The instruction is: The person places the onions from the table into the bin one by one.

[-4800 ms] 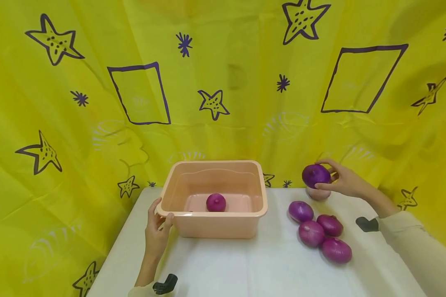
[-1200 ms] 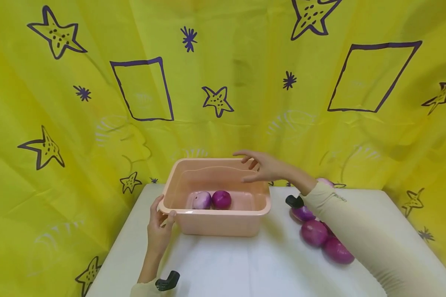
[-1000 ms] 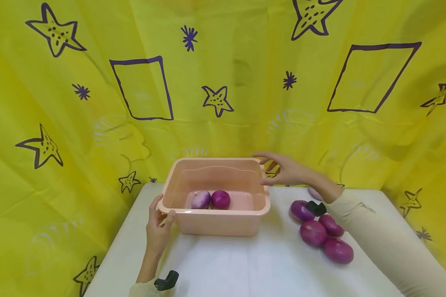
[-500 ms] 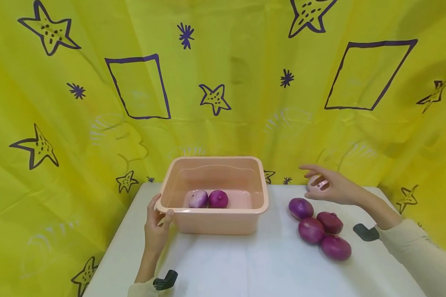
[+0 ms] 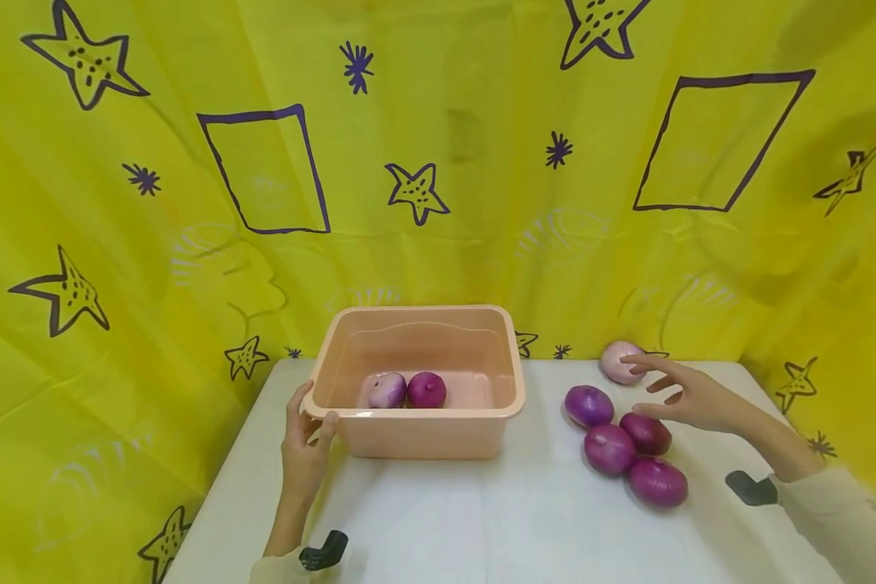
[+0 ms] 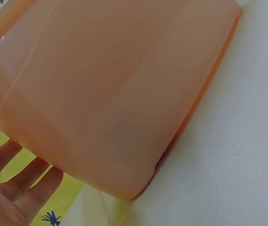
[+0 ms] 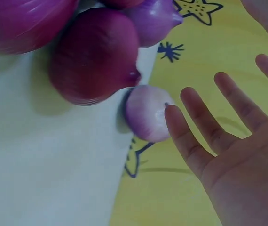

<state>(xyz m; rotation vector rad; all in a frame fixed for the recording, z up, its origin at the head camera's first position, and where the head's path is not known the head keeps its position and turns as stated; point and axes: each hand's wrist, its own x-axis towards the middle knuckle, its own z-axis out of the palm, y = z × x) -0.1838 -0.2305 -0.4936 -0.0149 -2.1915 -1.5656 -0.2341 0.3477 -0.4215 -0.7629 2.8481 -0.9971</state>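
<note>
In the head view my left hand holds the front left corner of a peach plastic basin, thumb at the front rim and fingers along the side. The left wrist view has its fingers against the basin's outer wall. Two onions, one pale purple and one magenta, lie inside. Spread and holding nothing, my right hand hovers beside a dark red onion. Its fingertips overlap a pale onion at the table's back edge; the right wrist view shows this pale onion beyond the dark one.
A purple onion and two magenta onions, one in the middle and one in front, cluster with the dark red one on the white table. A yellow patterned curtain hangs close behind the table.
The purple onion that my right hand held at first is gone from it, and a second onion now shows in the basin. That hand has returned rightward, then lower. My left hand stays put.
</note>
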